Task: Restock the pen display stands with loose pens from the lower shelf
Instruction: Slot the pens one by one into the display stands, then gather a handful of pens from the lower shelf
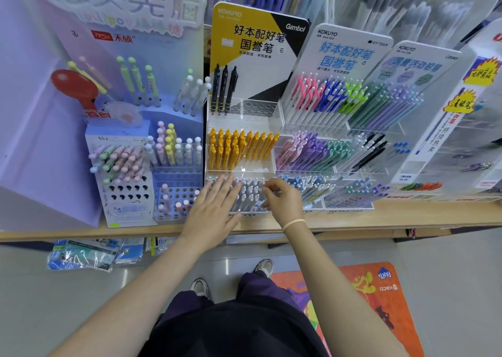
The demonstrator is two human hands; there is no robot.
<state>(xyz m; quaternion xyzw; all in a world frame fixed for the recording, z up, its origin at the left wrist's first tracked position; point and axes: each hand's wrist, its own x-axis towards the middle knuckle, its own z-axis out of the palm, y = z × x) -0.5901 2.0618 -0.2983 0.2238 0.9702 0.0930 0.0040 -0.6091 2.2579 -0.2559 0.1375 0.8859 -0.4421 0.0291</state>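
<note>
- While both hands are reaching to frame centre, the left hand (214, 210) is lying flat, fingers spread, on the grey pens (251, 193).
- Right hand (282, 197) is curling its fingers around those pens' tops; whether it is gripping one, I cannot tell.

wooden shelf (353, 222) | bears: pen display stands (241, 150), purple board (35, 139)

A stationery shop, at the pen shelf.
Branded display stands (255, 93) crowd a wooden shelf (380, 218), their tiers packed with pens (239, 147) sorted by colour under printed header cards (345, 49); yellow starburst promo tags (482, 70) and packaged goods (81, 254) below complete the retail look.
</note>
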